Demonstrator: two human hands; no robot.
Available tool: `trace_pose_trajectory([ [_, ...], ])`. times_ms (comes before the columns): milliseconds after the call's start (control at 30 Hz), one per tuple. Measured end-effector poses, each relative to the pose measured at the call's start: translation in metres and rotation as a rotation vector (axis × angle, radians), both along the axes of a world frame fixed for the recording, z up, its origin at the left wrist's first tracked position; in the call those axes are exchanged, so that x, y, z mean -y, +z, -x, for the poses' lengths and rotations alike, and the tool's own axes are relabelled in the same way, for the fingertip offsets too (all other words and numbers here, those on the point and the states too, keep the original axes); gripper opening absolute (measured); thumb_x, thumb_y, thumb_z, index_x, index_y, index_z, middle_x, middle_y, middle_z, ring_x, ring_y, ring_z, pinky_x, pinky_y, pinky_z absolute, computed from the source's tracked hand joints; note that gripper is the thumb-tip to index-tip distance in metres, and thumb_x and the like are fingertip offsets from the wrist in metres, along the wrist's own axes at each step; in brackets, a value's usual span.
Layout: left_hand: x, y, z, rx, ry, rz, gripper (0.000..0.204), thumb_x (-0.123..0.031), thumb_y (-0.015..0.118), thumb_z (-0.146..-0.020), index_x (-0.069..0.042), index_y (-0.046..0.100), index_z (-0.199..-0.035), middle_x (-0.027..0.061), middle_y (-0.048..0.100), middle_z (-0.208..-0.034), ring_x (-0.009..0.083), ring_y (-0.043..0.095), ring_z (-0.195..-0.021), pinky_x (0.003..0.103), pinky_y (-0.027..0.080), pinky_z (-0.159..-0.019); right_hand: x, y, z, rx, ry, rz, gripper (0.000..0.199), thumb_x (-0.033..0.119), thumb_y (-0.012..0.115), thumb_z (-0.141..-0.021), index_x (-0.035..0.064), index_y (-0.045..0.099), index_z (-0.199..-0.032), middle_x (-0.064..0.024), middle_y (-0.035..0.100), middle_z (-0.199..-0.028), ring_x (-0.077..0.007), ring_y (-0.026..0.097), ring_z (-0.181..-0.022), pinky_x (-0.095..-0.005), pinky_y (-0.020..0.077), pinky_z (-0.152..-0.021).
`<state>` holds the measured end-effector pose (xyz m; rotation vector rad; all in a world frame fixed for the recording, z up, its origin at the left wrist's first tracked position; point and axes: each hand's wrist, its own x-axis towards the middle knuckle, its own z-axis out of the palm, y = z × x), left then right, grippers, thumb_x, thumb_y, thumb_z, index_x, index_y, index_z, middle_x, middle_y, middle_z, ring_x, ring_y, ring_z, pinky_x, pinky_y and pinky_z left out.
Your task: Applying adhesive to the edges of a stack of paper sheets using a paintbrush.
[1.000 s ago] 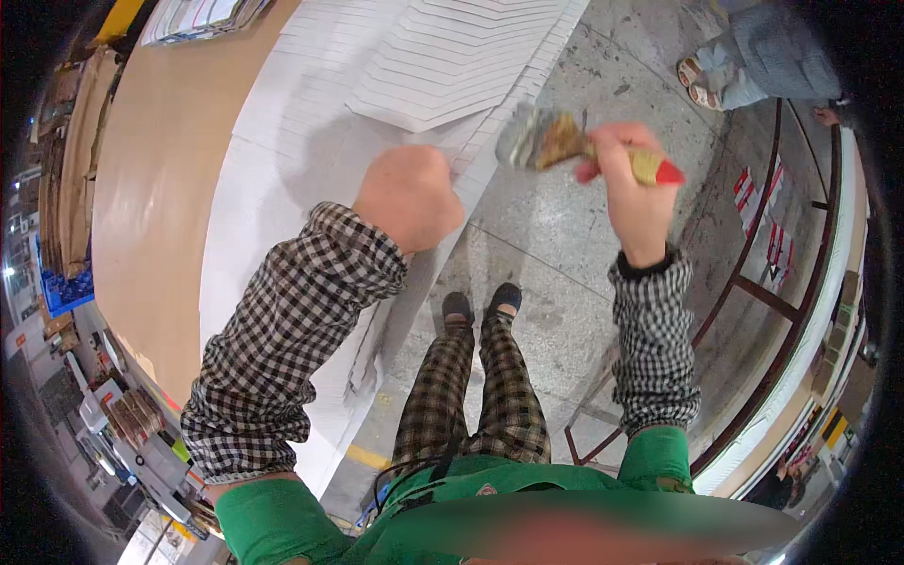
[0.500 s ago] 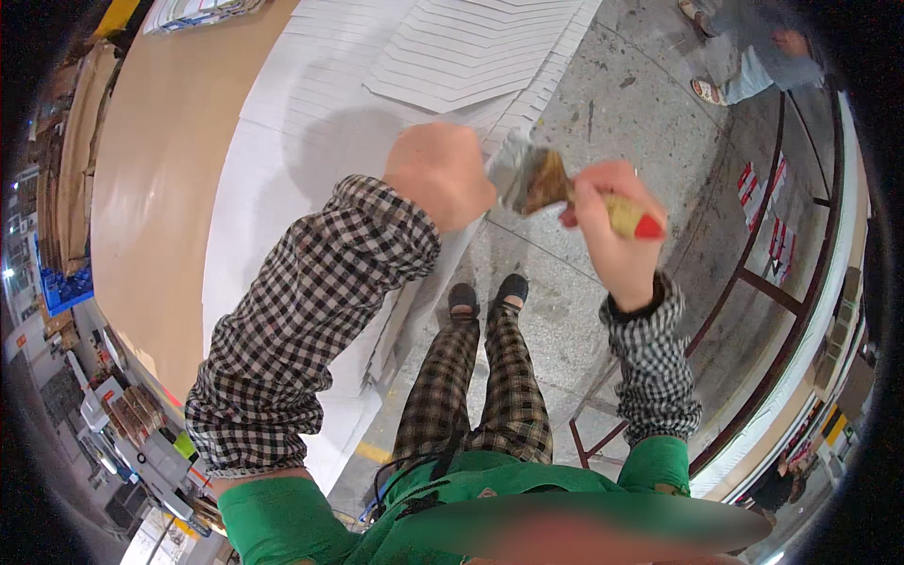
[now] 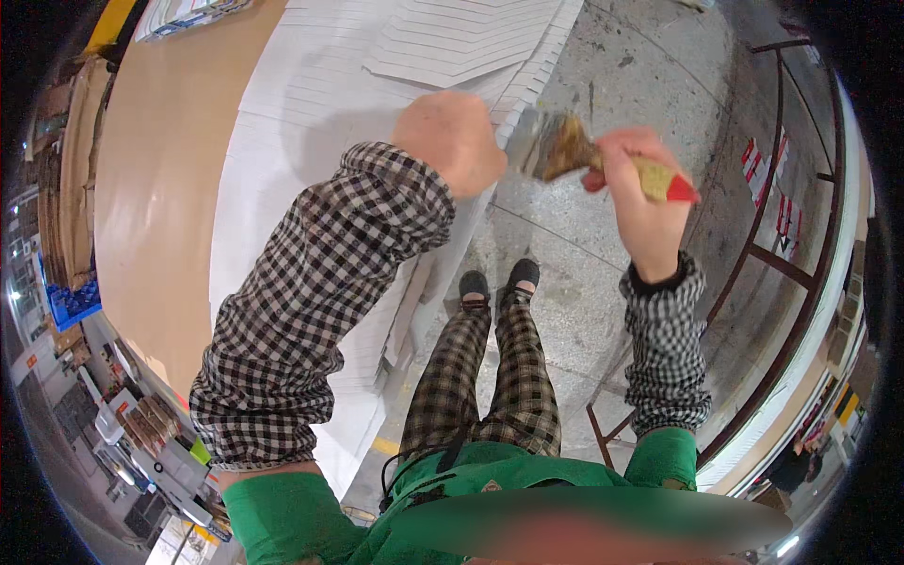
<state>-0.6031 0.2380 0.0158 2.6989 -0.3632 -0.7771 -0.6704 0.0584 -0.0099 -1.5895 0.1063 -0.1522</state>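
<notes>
My right hand [image 3: 642, 193] is closed round the handle of a paintbrush [image 3: 656, 179] with a red tip. The brush's blurred head [image 3: 546, 146] points left, just beyond the edge of the white sheets. My left hand [image 3: 450, 141] is a closed fist at the right edge of a layered spread of white paper sheets [image 3: 311, 85]; its fingers are turned under, so what they grip is hidden. Beyond it lies a fanned stack of white sheets [image 3: 461, 42], their edges stepped in close rows.
A tan board surface [image 3: 160, 188] stretches along the left side of the sheets. To the right, a dark red metal frame [image 3: 782, 264] stands on the grey floor [image 3: 650, 85]. Brown cardboard [image 3: 85, 179] and a blue crate [image 3: 73, 303] are at the far left.
The brush and both my hands sit slightly higher and farther right in the picture, and the whole view has shifted a little. The person at the upper right has mostly left the picture.
</notes>
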Motion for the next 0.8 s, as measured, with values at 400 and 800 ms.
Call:
trace_pose_trajectory([
  [400,0.001,0.002,-0.01,-0.032,-0.023,-0.16,0.023,-0.019,0.057,-0.07,-0.001,0.066,-0.081,0.0179,0.064,-0.084,0.0314,0.062,-0.078,0.036,0.05,-0.069,-0.02,0.011,0.027,0.041,-0.023,0.056,0.004,-0.002,0.06,-0.075,-0.0018,0.057,-0.077,-0.0079,0.058,-0.076,-0.014,0.057,-0.064,-0.0234,0.0459,-0.056],
  [800,-0.011,-0.009,0.006,0.255,-0.05,-0.126,0.044,-0.036,0.056,-0.069,0.007,0.061,-0.064,0.0235,0.06,-0.067,0.0349,0.062,-0.068,0.039,0.049,-0.067,-0.001,-0.006,0.074,0.031,0.052,-0.161,0.003,-0.001,0.054,-0.082,-0.0033,0.055,-0.081,-0.011,0.056,-0.087,-0.0145,0.057,-0.059,-0.0252,0.0484,-0.055],
])
